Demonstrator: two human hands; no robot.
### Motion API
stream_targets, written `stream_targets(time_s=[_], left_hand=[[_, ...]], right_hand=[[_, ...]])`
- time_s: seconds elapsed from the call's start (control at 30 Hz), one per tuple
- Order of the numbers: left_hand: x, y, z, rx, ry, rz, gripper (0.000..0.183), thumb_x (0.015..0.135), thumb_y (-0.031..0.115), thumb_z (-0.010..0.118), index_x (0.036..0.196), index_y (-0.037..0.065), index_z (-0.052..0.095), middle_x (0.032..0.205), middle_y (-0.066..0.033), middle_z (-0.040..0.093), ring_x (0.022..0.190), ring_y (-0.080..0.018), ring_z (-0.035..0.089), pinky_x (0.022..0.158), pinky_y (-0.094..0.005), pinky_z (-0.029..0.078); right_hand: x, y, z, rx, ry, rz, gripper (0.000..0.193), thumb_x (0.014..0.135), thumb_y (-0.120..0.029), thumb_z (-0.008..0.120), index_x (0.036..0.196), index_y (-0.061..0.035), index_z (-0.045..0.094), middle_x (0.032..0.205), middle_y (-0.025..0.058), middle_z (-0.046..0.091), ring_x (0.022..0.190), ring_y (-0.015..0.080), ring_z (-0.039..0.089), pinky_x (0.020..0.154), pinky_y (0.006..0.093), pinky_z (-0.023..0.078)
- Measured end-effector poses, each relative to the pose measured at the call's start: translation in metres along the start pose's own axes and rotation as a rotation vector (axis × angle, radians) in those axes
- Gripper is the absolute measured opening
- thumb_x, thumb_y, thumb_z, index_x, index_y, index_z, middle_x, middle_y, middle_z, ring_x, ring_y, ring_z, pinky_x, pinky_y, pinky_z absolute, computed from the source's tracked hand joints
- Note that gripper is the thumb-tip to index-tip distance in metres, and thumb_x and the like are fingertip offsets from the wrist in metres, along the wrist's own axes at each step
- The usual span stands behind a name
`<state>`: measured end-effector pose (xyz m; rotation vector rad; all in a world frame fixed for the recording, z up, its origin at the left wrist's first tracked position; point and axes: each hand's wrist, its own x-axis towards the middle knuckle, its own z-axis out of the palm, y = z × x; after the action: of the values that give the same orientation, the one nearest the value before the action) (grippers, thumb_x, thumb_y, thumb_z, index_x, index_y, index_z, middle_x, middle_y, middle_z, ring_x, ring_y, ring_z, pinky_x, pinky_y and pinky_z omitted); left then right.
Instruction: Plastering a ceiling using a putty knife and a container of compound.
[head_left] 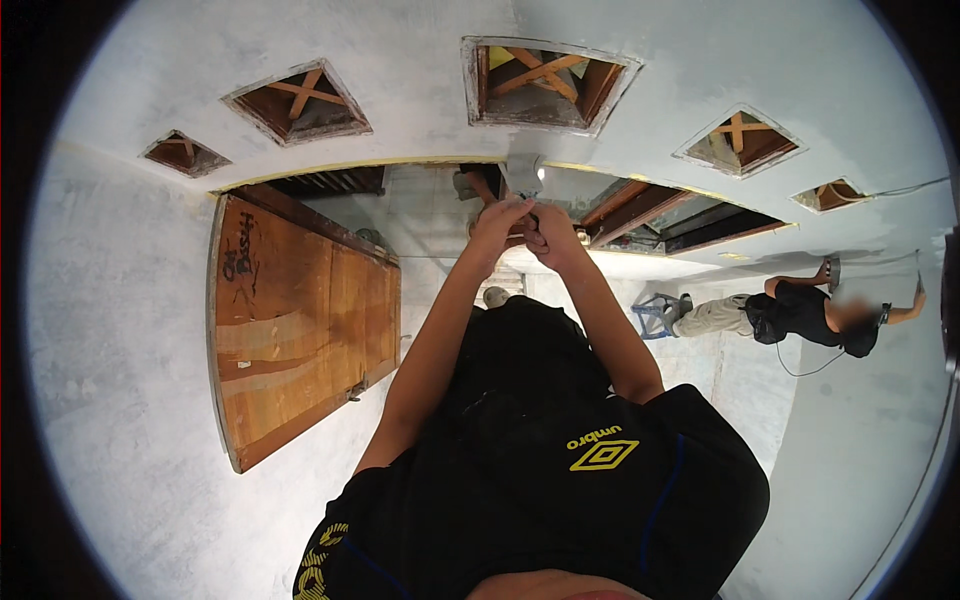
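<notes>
My left hand (499, 222) and my right hand (550, 237) are raised together in front of me, both closed, fingers wrapped around a dark handle. Just beyond them is the pale head of what looks like a paint roller (522, 173), at the wall's edge above the door opening. My fingers hide most of the handle. The grey-white wall (420, 110) rises past the roller, with a thin yellowish line along its lower edge.
An orange-brown wooden door (305, 330) stands open at the left. Several vent openings with crossed wooden slats, one central (540, 82), pierce the wall. At right, a person in black (805, 310) reaches to the wall beside a blue step stool (655, 316). A cable (905, 188) hangs far right.
</notes>
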<state>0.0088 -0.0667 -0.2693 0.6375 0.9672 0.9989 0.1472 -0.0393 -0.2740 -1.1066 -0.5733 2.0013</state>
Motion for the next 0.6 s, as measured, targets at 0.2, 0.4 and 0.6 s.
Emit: stream_targets(time_s=[0.2,0.4,0.6], left_hand=[[-0.010,0.019,-0.006,-0.025,0.030,0.067,0.029,0.095,0.036,0.065,0.096,0.007,0.060,0.081,-0.0019,0.059,0.069,-0.0161,0.068,0.068,-0.0283,0.056],[-0.015,0.018,-0.015,0.007,0.079,0.010,0.028,0.096,0.035,0.065,0.093,0.007,0.059,0.079,-0.0028,0.058,0.067,-0.0163,0.068,0.067,-0.0281,0.057],[-0.017,0.011,-0.017,-0.002,0.118,0.044,0.029,0.097,0.035,0.064,0.095,0.007,0.060,0.078,-0.0029,0.058,0.065,-0.0159,0.067,0.067,-0.0268,0.056]], right_hand=[[-0.007,-0.009,0.035,0.093,-0.042,0.025,0.023,0.097,-0.014,0.050,0.075,-0.0084,0.046,0.062,0.0002,0.044,0.040,0.0072,0.037,0.031,0.0222,0.026],[0.005,0.011,0.033,0.103,-0.024,0.102,0.023,0.097,-0.013,0.048,0.075,-0.0083,0.045,0.063,0.0003,0.043,0.040,0.0074,0.036,0.031,0.0222,0.025],[0.006,0.013,0.031,0.027,-0.060,0.073,0.020,0.098,-0.016,0.048,0.080,-0.0082,0.048,0.064,0.0001,0.044,0.040,0.0069,0.037,0.030,0.0218,0.024]])
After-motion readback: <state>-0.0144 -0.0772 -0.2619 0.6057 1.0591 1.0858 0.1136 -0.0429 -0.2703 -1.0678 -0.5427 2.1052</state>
